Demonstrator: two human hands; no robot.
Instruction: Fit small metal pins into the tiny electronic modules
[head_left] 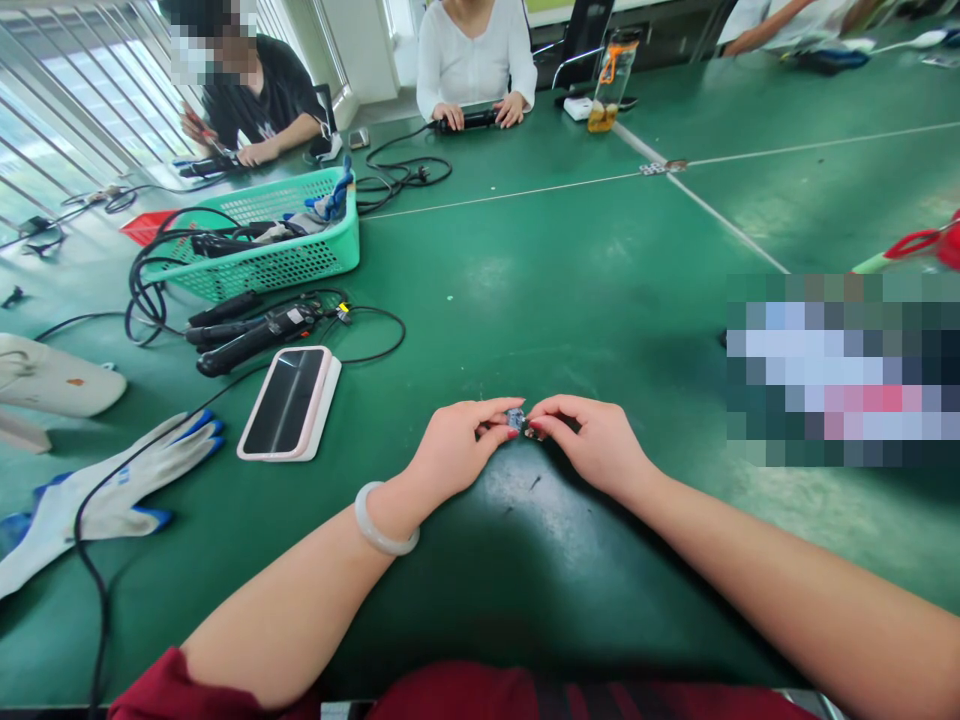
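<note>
My left hand [457, 440] pinches a small blue-grey piece [515, 418] between thumb and fingers, just above the green table [480, 280]. Facing it, my right hand [592, 435] grips a tiny dark and brassy part [533, 432] with thumb and forefinger. The two small pieces meet or nearly touch between my fingertips. Their exact kind is too small to make out, and the fingers cover much of them. A pale bangle [370, 520] circles my left wrist.
Left of my hands lie a phone [285, 405], a white-and-blue glove [135, 485], black corded hair tools [259, 335] and a green basket [262, 265] with cords. Across the table, a person in white [476, 60] holds a black tool. A bottle [607, 90] stands farther back.
</note>
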